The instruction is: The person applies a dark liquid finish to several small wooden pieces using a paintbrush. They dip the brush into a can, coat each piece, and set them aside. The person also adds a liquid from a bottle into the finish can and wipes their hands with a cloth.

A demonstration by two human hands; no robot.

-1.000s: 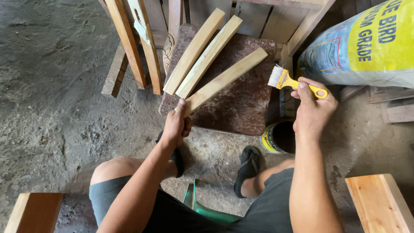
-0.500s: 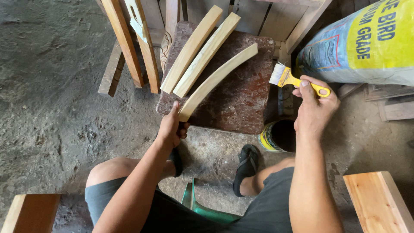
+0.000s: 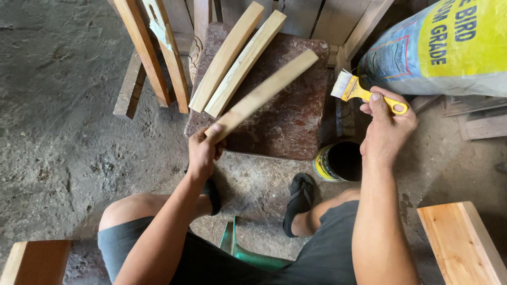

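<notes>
My left hand (image 3: 203,150) grips the near end of a long curved wooden slat (image 3: 269,87), which is lifted and blurred over a reddish stone slab (image 3: 288,124). Two more curved slats (image 3: 232,58) lie side by side on the slab's far left part. My right hand (image 3: 385,126) holds a yellow-handled paintbrush (image 3: 364,92) with white bristles, raised to the right of the slab. An open tin can (image 3: 338,161) stands on the floor just below that hand, beside my sandalled foot (image 3: 298,200).
A large printed sack (image 3: 449,47) leans at the upper right. Wooden frame pieces (image 3: 156,53) stand at the upper left. Wood blocks sit at the lower right (image 3: 462,243) and lower left (image 3: 34,261). A green stool edge (image 3: 243,253) shows between my legs. The floor is rough concrete.
My left hand has lifted the near end of the third slat off the slab and swung it; the slat is now blurred. The brush hand has barely moved.
</notes>
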